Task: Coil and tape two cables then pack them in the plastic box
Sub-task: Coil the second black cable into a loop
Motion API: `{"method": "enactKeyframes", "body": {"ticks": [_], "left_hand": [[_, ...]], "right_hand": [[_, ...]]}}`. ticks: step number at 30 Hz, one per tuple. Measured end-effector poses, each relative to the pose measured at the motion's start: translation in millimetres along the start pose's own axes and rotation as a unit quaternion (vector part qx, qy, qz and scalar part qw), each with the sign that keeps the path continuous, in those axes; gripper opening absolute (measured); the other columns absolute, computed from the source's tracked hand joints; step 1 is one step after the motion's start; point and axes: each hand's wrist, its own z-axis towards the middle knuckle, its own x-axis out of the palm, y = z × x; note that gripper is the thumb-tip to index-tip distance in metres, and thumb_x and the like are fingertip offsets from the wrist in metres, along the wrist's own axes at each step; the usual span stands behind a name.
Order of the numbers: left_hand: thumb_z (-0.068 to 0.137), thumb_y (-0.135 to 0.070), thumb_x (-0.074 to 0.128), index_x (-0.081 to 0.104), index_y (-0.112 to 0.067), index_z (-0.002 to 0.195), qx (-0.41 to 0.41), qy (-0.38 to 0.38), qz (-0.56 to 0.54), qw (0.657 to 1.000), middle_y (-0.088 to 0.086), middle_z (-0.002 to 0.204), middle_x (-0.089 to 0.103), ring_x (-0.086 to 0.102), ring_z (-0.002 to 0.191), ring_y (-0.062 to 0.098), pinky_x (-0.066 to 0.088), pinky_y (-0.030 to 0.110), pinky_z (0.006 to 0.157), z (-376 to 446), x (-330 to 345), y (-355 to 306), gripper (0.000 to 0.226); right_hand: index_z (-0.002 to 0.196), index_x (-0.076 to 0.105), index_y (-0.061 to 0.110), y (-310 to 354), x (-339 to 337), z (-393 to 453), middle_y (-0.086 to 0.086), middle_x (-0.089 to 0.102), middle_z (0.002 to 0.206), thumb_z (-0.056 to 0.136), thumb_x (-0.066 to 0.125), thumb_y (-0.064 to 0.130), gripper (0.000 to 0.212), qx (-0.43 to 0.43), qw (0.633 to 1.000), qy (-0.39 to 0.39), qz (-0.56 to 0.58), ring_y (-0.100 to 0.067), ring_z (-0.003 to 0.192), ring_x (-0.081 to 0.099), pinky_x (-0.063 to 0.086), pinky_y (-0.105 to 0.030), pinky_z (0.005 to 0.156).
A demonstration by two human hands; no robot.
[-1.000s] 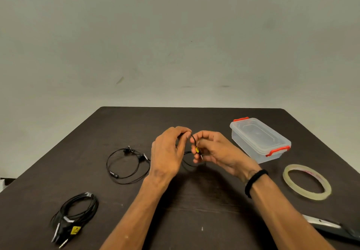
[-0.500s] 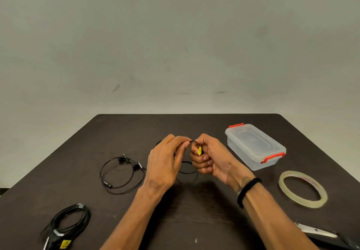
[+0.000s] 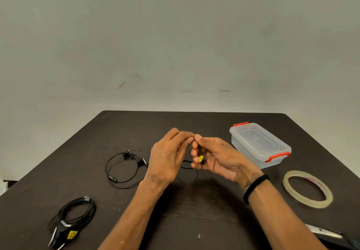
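Note:
A thin black earphone cable (image 3: 124,169) trails from a loose loop on the dark table up into both hands. My left hand (image 3: 167,158) pinches the cable at its fingertips. My right hand (image 3: 216,157) grips the plug end, where a yellow tag (image 3: 200,158) shows between the fingers. The fingertips of both hands touch above the table's middle. A second black cable (image 3: 76,216) lies coiled and taped at the front left. The clear plastic box (image 3: 259,144) with red clasps sits lidded at the right.
A roll of clear tape (image 3: 307,189) lies flat at the right, in front of the box. Scissors (image 3: 329,236) poke in at the bottom right corner. The dark table (image 3: 194,210) ends at a pale wall behind.
My right hand has turned palm-inward, so the yellow-tagged plug now hangs lower between its fingers. Both hands have closed together at the fingertips. The camera has tilted slightly.

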Motion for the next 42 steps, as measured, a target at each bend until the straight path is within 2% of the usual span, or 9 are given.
{"method": "enactKeyframes", "body": {"ticks": [8, 10, 14, 17, 22, 26, 33, 37, 42], "left_hand": [[0.109, -0.033, 0.045, 0.061, -0.038, 0.108, -0.072, 0.056, -0.074, 0.993, -0.021, 0.087, 0.066, 0.064, 0.078, 0.001, 0.05, 0.025, 0.067, -6, 14, -15, 0.016], [0.109, -0.032, 0.044, 0.052, -0.037, 0.095, -0.069, 0.083, -0.053, 0.993, -0.016, 0.073, 0.058, 0.057, 0.064, 0.009, 0.044, 0.03, 0.059, -8, 19, -20, 0.017], [0.106, -0.036, 0.047, 0.056, -0.028, 0.113, -0.043, 0.131, -0.014, 0.99, -0.01, 0.069, 0.06, 0.061, 0.063, 0.019, 0.05, 0.04, 0.061, -11, 26, -24, 0.014], [0.105, -0.043, 0.047, 0.058, -0.029, 0.123, -0.019, 0.134, 0.029, 0.99, -0.007, 0.079, 0.069, 0.066, 0.072, 0.018, 0.055, 0.04, 0.068, -13, 25, -27, 0.025], [0.103, -0.057, 0.042, 0.063, -0.032, 0.102, -0.007, 0.109, 0.11, 0.988, -0.009, 0.077, 0.07, 0.066, 0.072, 0.013, 0.056, 0.039, 0.064, -12, 19, -26, 0.033], [0.095, -0.068, 0.05, 0.057, -0.027, 0.074, -0.053, 0.024, 0.156, 0.986, -0.01, 0.057, 0.06, 0.061, 0.057, 0.01, 0.047, 0.03, 0.053, -6, 12, -17, 0.047], [0.101, -0.061, 0.053, 0.05, -0.025, 0.076, -0.111, -0.083, 0.01, 0.99, -0.007, 0.049, 0.046, 0.049, 0.049, 0.015, 0.042, 0.032, 0.051, 0, 2, -15, 0.044], [0.104, -0.059, 0.049, 0.052, -0.029, 0.083, -0.104, -0.099, -0.012, 0.99, -0.011, 0.055, 0.058, 0.055, 0.05, 0.012, 0.047, 0.032, 0.053, 2, -1, -12, 0.037], [0.102, -0.059, 0.05, 0.055, -0.027, 0.084, -0.108, -0.119, -0.011, 0.987, -0.01, 0.053, 0.049, 0.051, 0.049, 0.012, 0.041, 0.027, 0.051, 3, -4, -8, 0.037]], "right_hand": [[0.101, 0.076, 0.005, 4, 2, 7, -0.007, 0.07, 0.09, 0.1, 0.058, 0.016, 0.021, -0.086, 0.953, 0.027, 0.288, -0.015, 0.075, 0.071, 0.064, -0.032, 0.074], [0.105, 0.076, 0.004, 4, 1, 8, -0.013, 0.077, 0.104, 0.097, 0.057, 0.011, 0.021, -0.121, 0.945, 0.0, 0.305, -0.023, 0.094, 0.078, 0.066, -0.037, 0.083], [0.117, 0.067, 0.002, 4, -5, 12, -0.021, 0.069, 0.136, 0.107, 0.047, 0.01, 0.024, -0.154, 0.932, -0.018, 0.329, -0.034, 0.129, 0.067, 0.053, -0.048, 0.108], [0.128, 0.064, 0.007, 4, -14, 15, -0.013, 0.067, 0.142, 0.108, 0.049, 0.01, 0.025, -0.191, 0.921, -0.094, 0.327, -0.029, 0.136, 0.061, 0.043, -0.048, 0.12], [0.124, 0.068, 0.013, -1, -20, 17, -0.004, 0.074, 0.132, 0.106, 0.055, 0.008, 0.023, -0.213, 0.921, -0.244, 0.218, -0.018, 0.131, 0.063, 0.035, -0.044, 0.124], [0.108, 0.067, 0.022, -7, -11, 14, 0.004, 0.081, 0.105, 0.11, 0.048, 0.012, 0.022, -0.259, 0.88, -0.373, -0.139, -0.008, 0.112, 0.071, 0.047, -0.035, 0.11], [0.092, 0.063, 0.018, -23, 13, 10, 0.004, 0.071, 0.081, 0.107, 0.046, 0.01, 0.025, -0.248, 0.851, -0.245, -0.393, -0.002, 0.074, 0.066, 0.048, -0.013, 0.069], [0.08, 0.057, 0.007, -28, 20, 12, 0.005, 0.053, 0.065, 0.1, 0.042, 0.013, 0.026, -0.238, 0.893, -0.17, -0.343, -0.015, 0.064, 0.047, 0.042, -0.038, 0.064], [0.075, 0.061, 0.014, -22, 30, 13, -0.001, 0.036, 0.06, 0.1, 0.043, 0.031, 0.035, -0.162, 0.968, -0.111, -0.154, -0.015, 0.056, 0.031, 0.029, -0.032, 0.055]]}}
